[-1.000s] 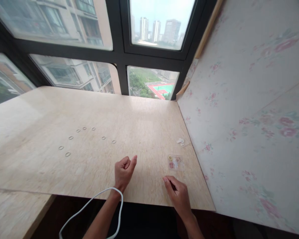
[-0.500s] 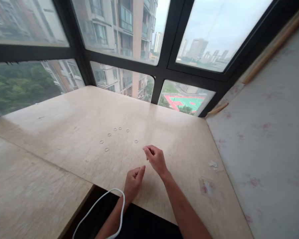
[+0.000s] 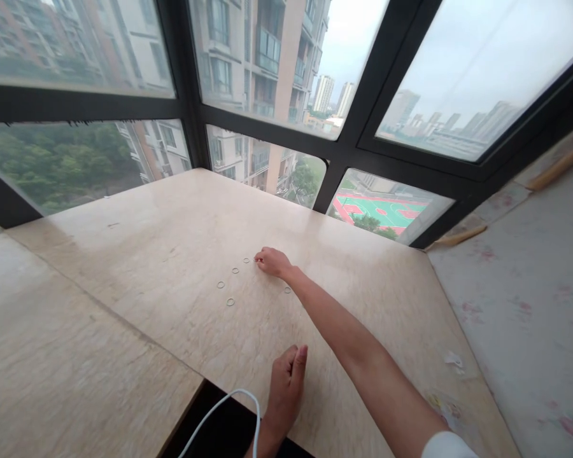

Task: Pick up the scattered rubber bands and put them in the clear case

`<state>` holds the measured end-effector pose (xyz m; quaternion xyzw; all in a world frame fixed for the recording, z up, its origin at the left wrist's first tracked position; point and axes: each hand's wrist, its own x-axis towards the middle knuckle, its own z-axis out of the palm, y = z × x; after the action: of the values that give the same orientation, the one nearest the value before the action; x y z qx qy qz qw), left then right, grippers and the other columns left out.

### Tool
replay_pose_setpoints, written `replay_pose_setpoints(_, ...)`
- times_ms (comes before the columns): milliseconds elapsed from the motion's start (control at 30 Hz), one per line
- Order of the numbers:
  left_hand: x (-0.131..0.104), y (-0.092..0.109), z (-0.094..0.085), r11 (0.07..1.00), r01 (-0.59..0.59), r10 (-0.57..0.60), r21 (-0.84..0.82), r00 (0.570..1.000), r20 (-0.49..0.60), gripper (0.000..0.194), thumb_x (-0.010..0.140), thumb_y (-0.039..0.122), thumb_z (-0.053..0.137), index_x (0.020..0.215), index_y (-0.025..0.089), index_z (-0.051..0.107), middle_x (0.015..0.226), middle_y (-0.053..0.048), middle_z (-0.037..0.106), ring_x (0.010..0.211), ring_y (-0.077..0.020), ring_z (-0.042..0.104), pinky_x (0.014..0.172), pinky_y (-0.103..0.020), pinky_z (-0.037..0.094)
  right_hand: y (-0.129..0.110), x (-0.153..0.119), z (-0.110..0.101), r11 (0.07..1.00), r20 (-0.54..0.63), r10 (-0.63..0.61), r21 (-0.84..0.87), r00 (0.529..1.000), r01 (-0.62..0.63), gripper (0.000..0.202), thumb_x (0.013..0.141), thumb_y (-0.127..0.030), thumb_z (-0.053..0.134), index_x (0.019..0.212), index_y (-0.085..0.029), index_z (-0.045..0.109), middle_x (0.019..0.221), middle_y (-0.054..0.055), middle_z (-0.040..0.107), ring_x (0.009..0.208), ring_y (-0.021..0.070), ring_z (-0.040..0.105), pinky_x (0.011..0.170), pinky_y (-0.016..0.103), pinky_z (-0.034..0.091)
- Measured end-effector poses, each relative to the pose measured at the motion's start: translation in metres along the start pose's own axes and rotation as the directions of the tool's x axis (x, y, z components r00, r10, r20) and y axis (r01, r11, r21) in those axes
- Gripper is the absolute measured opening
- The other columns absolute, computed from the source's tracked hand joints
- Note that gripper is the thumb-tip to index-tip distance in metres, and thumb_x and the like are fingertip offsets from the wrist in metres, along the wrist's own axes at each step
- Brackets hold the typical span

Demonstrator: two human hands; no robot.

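Several thin metal rings (image 3: 235,271) lie in a loose curve on the marble-patterned tabletop (image 3: 172,254). My right hand (image 3: 272,261) reaches across to the far end of the curve. Its fingers are pinched together at the table surface, beside the farthest visible ring (image 3: 247,260). What is between the fingertips is too small to make out, and the hand covers part of the curve. Another ring (image 3: 287,290) shows just below my right wrist. Closer to me, my left hand (image 3: 286,387) is closed with the thumb on top; anything inside it is hidden.
A white cable (image 3: 242,391) loops by my left wrist at the table's front edge. To the right lie a small white scrap (image 3: 453,360) and a clear plastic bag (image 3: 442,404), partly behind my right forearm. Dark-framed windows and a papered wall (image 3: 530,305) border the table.
My right hand has moved forward and left to the far rings, covering some of them. My left hand stays closed near the front edge. The view has shifted left.
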<state>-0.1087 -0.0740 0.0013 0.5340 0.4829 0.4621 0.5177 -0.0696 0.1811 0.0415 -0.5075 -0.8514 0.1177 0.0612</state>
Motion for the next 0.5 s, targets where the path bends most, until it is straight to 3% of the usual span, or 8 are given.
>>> replay_pose_setpoints(100,0.001,0.000,0.000,1.000,0.006,-0.006,-0.001,1.000,0.015,0.053,0.090,0.064,0.032,0.058,0.022,0.026,0.055,0.003,0.030,0.052,-0.0126,0.031,0.051,-0.028,0.026,-0.002,0.003,0.005,0.993,0.036,-0.077,-0.082,0.996,0.079,0.020,0.094,-0.031,0.055,0.104,-0.015,0.063,0.112,0.007,0.062,0.102,0.0207,0.059,0.087,0.041,0.048)
replay_pose_setpoints(267,0.000,0.002,0.000,1.000,0.019,-0.019,0.012,0.999,0.030,0.054,0.089,0.066,0.033,0.058,0.022,0.023,0.055,0.003,0.027,0.052,-0.0124,0.028,0.050,-0.029,0.024,0.000,0.008,0.005,0.982,0.051,-0.138,-0.124,0.989,0.143,0.023,0.092,-0.010,0.043,0.086,-0.011,0.066,0.105,0.017,0.064,0.103,0.0242,0.056,0.085,0.037,0.042)
replay_pose_setpoints(500,-0.001,0.001,0.000,0.999,0.035,-0.035,-0.013,0.999,0.013,0.054,0.089,0.065,0.034,0.058,0.022,0.025,0.053,0.004,0.030,0.050,-0.0118,0.031,0.049,-0.027,0.028,0.000,-0.008,-0.002,0.993,-0.048,-0.105,0.054,0.993,0.108,0.006,0.076,-0.010,0.058,0.074,-0.015,0.062,0.093,0.011,0.065,0.091,0.0206,0.056,0.076,0.029,0.039)
